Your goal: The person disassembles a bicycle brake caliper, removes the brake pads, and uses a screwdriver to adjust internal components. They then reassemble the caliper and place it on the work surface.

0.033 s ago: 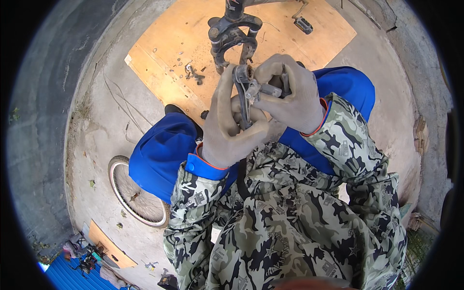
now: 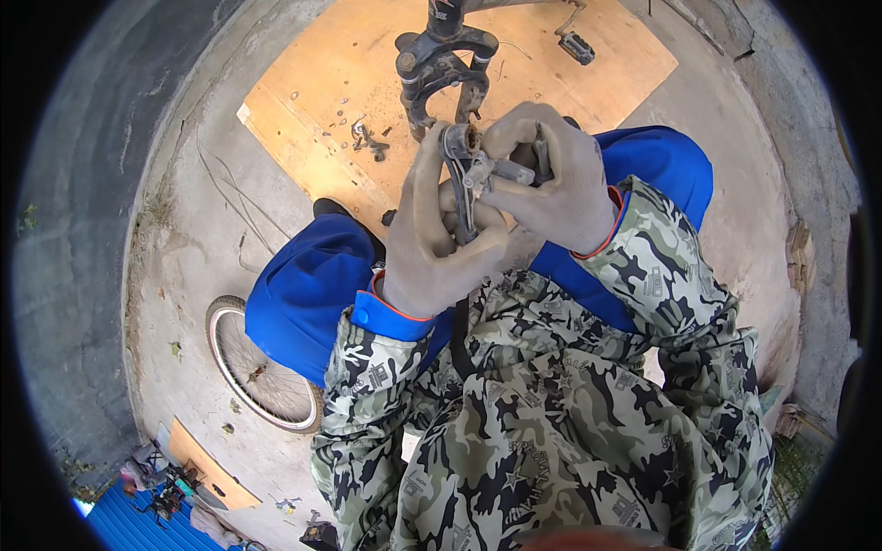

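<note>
My left hand (image 2: 436, 230), in a pale work glove, is closed around a dark, curved bicycle brake arm (image 2: 457, 179). A thin silver strip runs along the arm, and its round upper end looks rusty inside. A silver bolt fitting (image 2: 479, 172) joins the arm to a small grey block that looks like a brake pad (image 2: 514, 172). My right hand (image 2: 570, 174), gloved too, is curled with its thumb against the brake pad. A slim dark-grey piece (image 2: 544, 154) shows between its fingers; I cannot tell its kind. My fingers hide the brake arm's lower end.
Just beyond my hands a bicycle fork (image 2: 441, 73) stands over a wooden board (image 2: 312, 73). Small metal parts (image 2: 369, 140) lie on that board, with a pedal (image 2: 577, 48) at the far right. A spoked wheel (image 2: 216, 335) lies beside my left knee; thin cables (image 2: 234, 188) trail on the concrete.
The brake arm and its fitting have shifted very slightly in my left hand. Everything else looks the same.
</note>
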### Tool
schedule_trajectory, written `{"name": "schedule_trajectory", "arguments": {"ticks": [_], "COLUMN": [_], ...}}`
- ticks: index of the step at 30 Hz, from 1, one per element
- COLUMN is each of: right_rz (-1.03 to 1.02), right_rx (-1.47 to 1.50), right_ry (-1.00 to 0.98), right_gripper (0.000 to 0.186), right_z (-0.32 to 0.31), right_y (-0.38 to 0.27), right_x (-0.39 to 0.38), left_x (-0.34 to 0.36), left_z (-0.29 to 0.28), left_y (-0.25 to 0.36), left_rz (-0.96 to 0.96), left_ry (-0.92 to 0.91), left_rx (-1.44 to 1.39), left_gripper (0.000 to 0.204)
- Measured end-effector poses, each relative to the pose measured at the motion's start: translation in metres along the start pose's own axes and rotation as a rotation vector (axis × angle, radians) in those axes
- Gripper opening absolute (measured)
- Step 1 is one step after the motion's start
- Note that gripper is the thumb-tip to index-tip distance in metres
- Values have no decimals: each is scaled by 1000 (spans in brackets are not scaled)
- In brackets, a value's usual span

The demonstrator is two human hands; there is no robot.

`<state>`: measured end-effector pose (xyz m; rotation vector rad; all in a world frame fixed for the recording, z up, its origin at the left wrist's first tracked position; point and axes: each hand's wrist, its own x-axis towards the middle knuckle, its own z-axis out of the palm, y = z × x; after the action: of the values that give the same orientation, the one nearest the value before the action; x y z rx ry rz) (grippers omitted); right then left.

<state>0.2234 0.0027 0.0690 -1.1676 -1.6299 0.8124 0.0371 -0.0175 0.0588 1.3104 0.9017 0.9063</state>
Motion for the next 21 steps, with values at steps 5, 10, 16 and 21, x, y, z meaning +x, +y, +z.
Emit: {"name": "schedule_trajectory", "arguments": {"ticks": [5,10,16,21], "right_rz": [-69,-154,-179,-202], "right_rx": [-86,-56,-12,10], "right_ry": [-31,-30,-55,-44], "right_gripper": [32,38,42,45], "right_z": [-3,-6,-12,-16], "right_y": [-3,-2,1,5], "right_x": [0,1,0,1], "left_x": [-1,0,12,16], "left_z": [2,2,-3,3], "left_y": [0,6,8,5], "left_rz": [-40,-110,-154,-101], "left_ry": [19,-33,-107,-106], "left_rx": [-38,-363,-491,-433], "left_gripper": [87,83,81,78]}}
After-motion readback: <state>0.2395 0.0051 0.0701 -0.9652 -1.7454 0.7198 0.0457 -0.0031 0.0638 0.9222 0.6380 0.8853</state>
